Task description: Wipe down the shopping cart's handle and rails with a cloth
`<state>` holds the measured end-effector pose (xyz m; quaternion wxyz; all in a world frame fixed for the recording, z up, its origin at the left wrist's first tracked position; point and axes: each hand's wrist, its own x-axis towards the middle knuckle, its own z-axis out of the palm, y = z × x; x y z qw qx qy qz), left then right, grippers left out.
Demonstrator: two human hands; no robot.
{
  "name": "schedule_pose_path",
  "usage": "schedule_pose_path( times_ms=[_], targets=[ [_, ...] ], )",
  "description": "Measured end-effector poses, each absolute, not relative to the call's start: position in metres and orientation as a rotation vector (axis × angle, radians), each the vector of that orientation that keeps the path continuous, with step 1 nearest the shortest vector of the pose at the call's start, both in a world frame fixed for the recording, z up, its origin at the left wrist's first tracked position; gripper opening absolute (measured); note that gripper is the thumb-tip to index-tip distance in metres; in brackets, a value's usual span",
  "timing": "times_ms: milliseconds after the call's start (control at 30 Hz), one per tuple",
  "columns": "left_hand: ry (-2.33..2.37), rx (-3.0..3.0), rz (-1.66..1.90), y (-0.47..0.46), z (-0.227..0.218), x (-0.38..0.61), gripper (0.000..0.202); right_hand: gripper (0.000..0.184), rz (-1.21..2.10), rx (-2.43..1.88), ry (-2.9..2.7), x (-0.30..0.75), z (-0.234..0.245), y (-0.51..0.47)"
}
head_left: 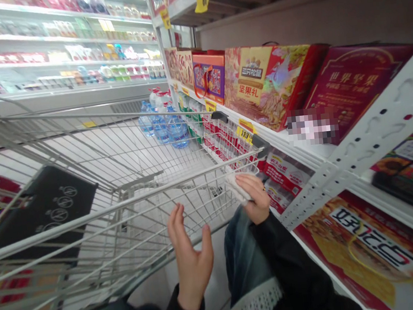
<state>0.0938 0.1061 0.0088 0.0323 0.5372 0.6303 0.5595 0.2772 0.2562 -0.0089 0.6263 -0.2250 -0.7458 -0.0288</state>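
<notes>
A metal shopping cart point(130, 201) stretches across the view in front of me. My right hand point(256, 199) is closed around a crumpled white cloth point(237, 188), held against the cart's wire side near its right end. My left hand point(192, 254) is raised beside the near wire side, fingers and thumb apart, with nothing in it. Whether its fingertips touch the wires I cannot tell. A dark panel with white round logos point(64, 212) is fixed at the cart's left part.
On the right, a white shelf rack point(313, 162) holds a red and gold nut gift box point(262, 86) and a maroon box point(359, 77). Water bottles point(167, 124) stand on the floor past the cart. A refrigerated display point(58, 52) lines the back left.
</notes>
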Motion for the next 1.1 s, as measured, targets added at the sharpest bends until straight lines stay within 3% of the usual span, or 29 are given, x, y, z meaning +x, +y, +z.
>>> schedule_pose_path(
  times_ms=[200, 333, 567, 833, 1100],
  targets=[
    [1.873, 1.662, 1.600, 0.134, 0.005, 0.082, 0.051, 0.041, -0.054, -0.570, -1.640, 0.275, -0.023, 0.261],
    [1.886, 1.694, 1.580, 0.132, 0.003, 0.080, 0.055, 0.041, -0.045, -0.582, -1.730, 0.281, -0.038, 0.257],
    [1.907, 1.701, 1.562, 0.128, 0.002, 0.075, 0.052, 0.050, -0.096, -0.501, -1.721, 0.294, -0.007, 0.276],
    [1.931, 1.700, 1.554, 0.123, 0.002, 0.071, 0.053, 0.045, 0.001, -0.566, -1.762, 0.293, -0.044, 0.260],
    [1.922, 1.728, 1.533, 0.119, 0.002, 0.067, 0.052, 0.045, -0.098, -0.552, -1.635, 0.298, -0.013, 0.281]
  ],
)
